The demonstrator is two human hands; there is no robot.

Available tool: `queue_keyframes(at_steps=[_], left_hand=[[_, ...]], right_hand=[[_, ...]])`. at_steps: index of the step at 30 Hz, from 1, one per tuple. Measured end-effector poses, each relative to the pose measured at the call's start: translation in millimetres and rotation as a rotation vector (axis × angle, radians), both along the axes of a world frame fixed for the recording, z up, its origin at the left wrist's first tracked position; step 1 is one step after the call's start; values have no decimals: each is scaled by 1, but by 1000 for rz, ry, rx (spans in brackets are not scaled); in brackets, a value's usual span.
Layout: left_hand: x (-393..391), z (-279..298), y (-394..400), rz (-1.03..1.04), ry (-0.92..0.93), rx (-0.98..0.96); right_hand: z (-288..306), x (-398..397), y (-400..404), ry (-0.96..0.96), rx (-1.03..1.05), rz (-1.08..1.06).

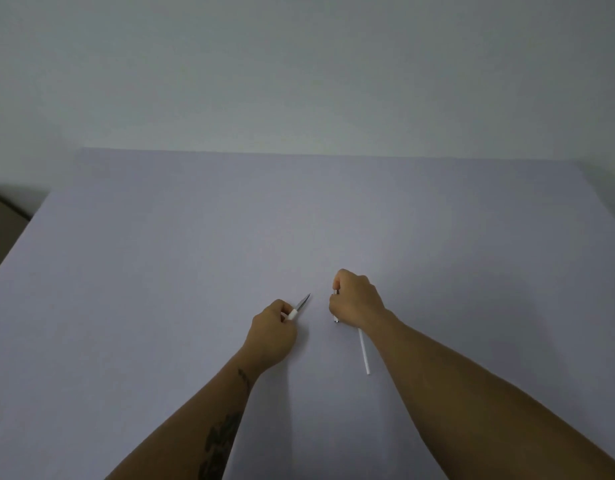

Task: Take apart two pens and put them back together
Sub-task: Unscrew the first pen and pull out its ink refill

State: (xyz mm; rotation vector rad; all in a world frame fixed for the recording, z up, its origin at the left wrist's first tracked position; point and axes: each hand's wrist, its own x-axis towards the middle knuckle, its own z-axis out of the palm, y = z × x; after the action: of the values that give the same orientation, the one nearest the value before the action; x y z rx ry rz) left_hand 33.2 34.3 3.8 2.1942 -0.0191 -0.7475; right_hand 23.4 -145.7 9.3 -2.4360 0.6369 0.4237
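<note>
Pen parts are pinched in each curled hand, tip piece (298,308) left (273,336), white tube (364,351) right (356,299); small pieces could be dropped onto the table (160,254).

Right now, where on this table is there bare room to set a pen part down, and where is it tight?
The table is bare beyond both hands to its far edge, and left of the left hand. It is tight only between that hand's pen tip piece and the right hand, and by the white tube beside the right forearm.
</note>
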Motion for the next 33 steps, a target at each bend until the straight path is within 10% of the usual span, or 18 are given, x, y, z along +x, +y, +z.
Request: queue_keyframes(at_steps=[15, 24, 33], left_hand=[[-3, 9, -1, 60, -93, -71], [-7, 40, -12, 205, -151, -229], [-6, 69, -23, 155, -234, -283]], right_hand=[[5, -3, -3, -76, 25, -66], [52, -7, 7, -52, 714, -372], [89, -13, 15, -270, 651, -450]])
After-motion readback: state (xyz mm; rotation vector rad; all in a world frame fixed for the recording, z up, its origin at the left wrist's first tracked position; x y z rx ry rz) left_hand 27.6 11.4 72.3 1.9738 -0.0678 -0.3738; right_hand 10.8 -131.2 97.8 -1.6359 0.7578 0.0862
